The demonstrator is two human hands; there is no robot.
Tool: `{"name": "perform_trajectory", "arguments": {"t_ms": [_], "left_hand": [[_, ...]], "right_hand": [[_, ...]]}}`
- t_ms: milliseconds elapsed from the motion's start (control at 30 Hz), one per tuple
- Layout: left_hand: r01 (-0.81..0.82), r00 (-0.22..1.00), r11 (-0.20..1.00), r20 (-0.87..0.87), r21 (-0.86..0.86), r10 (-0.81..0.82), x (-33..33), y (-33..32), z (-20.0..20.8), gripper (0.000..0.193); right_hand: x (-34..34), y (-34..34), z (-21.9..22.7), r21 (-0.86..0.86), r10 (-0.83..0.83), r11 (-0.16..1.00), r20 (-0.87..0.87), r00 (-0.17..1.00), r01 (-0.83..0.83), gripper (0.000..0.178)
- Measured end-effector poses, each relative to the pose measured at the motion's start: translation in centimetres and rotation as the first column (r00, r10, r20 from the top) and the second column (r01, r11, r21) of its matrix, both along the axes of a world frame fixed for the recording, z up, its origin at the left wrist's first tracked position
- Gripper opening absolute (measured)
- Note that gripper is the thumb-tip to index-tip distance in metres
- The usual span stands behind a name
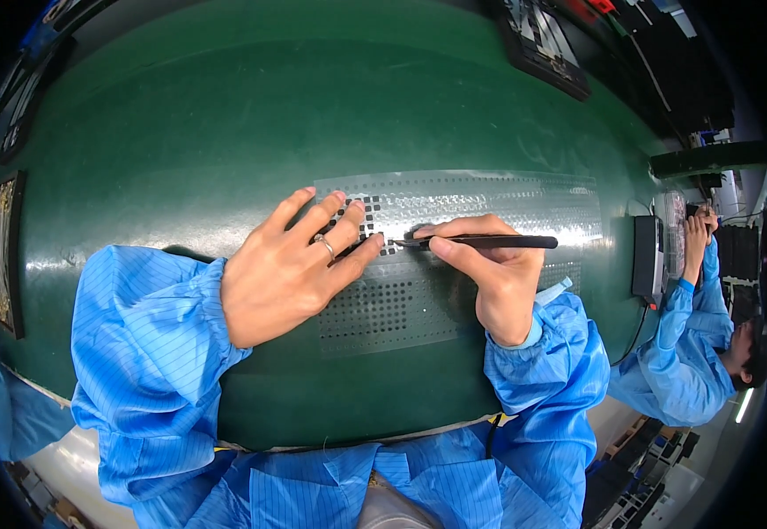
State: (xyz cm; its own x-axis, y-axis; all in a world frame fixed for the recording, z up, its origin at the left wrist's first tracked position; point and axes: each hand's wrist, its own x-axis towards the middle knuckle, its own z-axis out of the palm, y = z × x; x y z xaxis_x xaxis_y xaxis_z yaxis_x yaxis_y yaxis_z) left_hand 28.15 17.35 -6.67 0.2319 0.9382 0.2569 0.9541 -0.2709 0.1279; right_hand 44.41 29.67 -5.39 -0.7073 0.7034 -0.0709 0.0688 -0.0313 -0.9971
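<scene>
A clear plastic sheet point(524, 198) with rows of small marks lies on the green table, its upper part glinting in the light. Small black square pieces point(368, 201) stand in rows on its left part, partly hidden by my fingers. Lower down, round dark dots point(374, 304) form another block. My left hand point(286, 269) lies flat with fingers spread over the sheet's left side, a ring on one finger. Black tweezers point(507, 242) are held pen-like in my right hand point(502, 278). Their tips meet the sheet beside the black squares; whether they pinch a piece, I cannot tell.
The green table point(251, 106) stretches beyond the sheet. A dark-framed tray point(9, 256) sits at the left edge, and a black frame point(542, 44) at the far right. A black box point(647, 256) with a cable stands right. Another person in blue point(687, 353) works beyond it.
</scene>
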Motion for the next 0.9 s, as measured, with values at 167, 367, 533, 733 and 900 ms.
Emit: {"name": "perform_trajectory", "arguments": {"t_ms": [167, 367, 533, 733, 900], "left_hand": [[0.005, 1.0, 1.0, -0.01, -0.003, -0.005, -0.1, 0.0, 0.1, 0.035], [-0.005, 1.0, 1.0, -0.03, 0.017, 0.005, 0.0, -0.2, 0.1, 0.034], [-0.023, 1.0, 0.999, 0.003, -0.039, 0.023, 0.2, -0.3, 0.2, 0.037], [-0.02, 1.0, 1.0, 0.013, -0.011, 0.02, 0.1, 0.0, 0.3, 0.036], [-0.018, 1.0, 1.0, 0.015, 0.002, 0.018, -0.3, 0.4, 0.5, 0.033]], "right_hand": [[-0.1, 0.0, 0.1, -0.009, 0.004, 1.0, -0.013, 1.0, -0.004, 0.008], [0.0, -0.1, 0.0, -0.012, 0.01, 1.0, -0.015, 1.0, -0.01, 0.008], [-0.1, -0.2, 0.5, -0.036, 0.005, 0.999, -0.017, 1.0, -0.005, 0.008], [0.2, 0.2, 1.5, -0.145, -0.03, 0.989, -0.132, 0.991, 0.011, 0.007], [1.5, 3.7, 4.2, 0.037, -0.09, 0.994, -0.243, 0.966, 0.102, 0.006]]}}
